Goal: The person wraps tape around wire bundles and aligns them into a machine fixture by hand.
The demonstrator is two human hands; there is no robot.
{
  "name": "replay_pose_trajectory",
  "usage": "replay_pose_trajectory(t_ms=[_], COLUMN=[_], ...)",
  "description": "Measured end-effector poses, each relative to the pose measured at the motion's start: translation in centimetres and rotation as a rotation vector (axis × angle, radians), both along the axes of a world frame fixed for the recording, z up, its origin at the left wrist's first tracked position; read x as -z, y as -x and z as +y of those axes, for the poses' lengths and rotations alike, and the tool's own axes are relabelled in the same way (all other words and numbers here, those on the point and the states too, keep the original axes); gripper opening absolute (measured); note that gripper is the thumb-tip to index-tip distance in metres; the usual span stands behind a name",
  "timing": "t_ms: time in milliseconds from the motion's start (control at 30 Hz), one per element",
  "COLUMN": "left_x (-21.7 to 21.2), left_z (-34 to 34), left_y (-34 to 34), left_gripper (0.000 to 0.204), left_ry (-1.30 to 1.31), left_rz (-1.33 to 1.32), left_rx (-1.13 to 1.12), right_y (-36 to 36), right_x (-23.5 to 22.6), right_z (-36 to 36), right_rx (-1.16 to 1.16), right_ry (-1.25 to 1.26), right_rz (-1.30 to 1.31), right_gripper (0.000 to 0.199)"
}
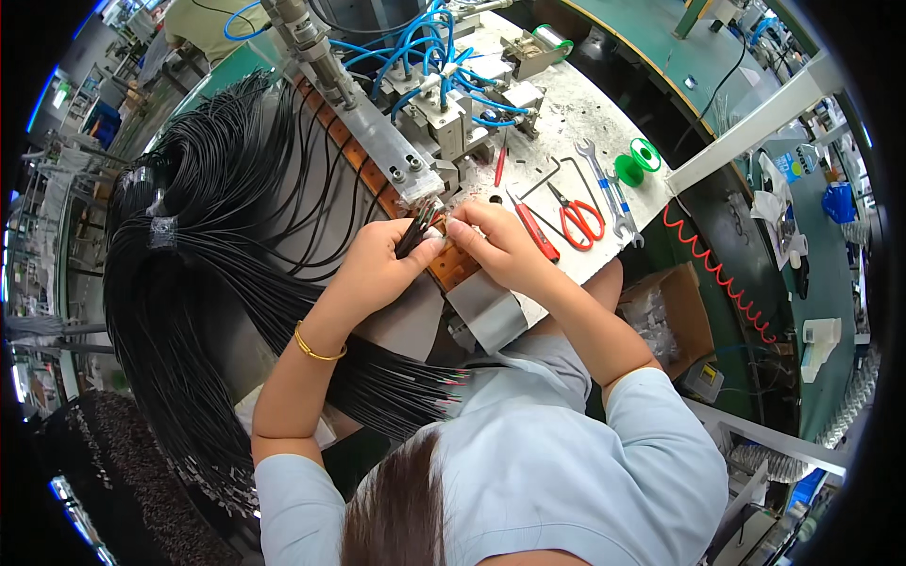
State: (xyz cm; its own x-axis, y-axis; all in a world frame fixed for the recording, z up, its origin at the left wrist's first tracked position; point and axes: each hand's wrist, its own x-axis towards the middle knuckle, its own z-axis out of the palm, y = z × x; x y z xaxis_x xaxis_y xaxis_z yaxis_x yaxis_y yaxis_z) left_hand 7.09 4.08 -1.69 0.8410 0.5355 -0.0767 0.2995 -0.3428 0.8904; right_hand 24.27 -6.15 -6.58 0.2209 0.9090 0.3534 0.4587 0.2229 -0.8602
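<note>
My left hand [382, 259] is closed around a small bunch of black cables [413, 233], their stripped ends pointing up and away from me. Against those ends, the thumb and finger of my right hand [495, 247] pinch together; what lies between them is too small to make out. Both hands are over the near end of a copper-coloured bar [453, 267], just below the metal arm [387, 156] of a bench machine. A large tied bundle of black cables [212, 241] spreads to the left, and some of its coloured tips [448, 377] lie under my left forearm.
Blue air tubes [429, 47] run over the machine. Right of my hands lie red-handled scissors [580, 224], a red-handled tool [536, 229], spanners [604, 184] and a green spool [637, 162]. A cardboard box [675, 316] with clear bags stands low right, near a red coiled hose [722, 274].
</note>
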Motion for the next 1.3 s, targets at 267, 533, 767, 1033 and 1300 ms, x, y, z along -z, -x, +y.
replay_pose_trajectory(t_ms=[267, 533, 767, 1033, 1300], left_x=[-1.9, 0.3, -0.4, -1.3, -1.1], left_z=[0.2, 0.5, -0.2, -0.4, -0.3], left_y=[0.0, 0.2, 0.1, -0.4, -0.2], left_gripper=[0.027, 0.021, 0.017, 0.027, 0.026], left_ry=[0.059, -0.120, -0.193, 0.039, 0.078], left_rz=[0.151, 0.234, 0.259, 0.142, 0.133], left_rx=[-0.180, -0.046, -0.008, -0.132, -0.012], right_y=[-0.9, -1.8, -2.1, -1.6, 0.5], right_x=[-0.4, 1.5, 3.4, 3.5, 0.1], right_z=[-0.6, -0.1, 0.2, 0.5, 0.1], right_rx=[-0.014, 0.090, 0.045, 0.099, -0.041], right_ry=[-0.077, 0.063, 0.003, 0.118, -0.145], right_rz=[-0.296, -0.004, -0.279, -0.043, -0.087], right_gripper=[0.022, 0.021, 0.023, 0.020, 0.007])
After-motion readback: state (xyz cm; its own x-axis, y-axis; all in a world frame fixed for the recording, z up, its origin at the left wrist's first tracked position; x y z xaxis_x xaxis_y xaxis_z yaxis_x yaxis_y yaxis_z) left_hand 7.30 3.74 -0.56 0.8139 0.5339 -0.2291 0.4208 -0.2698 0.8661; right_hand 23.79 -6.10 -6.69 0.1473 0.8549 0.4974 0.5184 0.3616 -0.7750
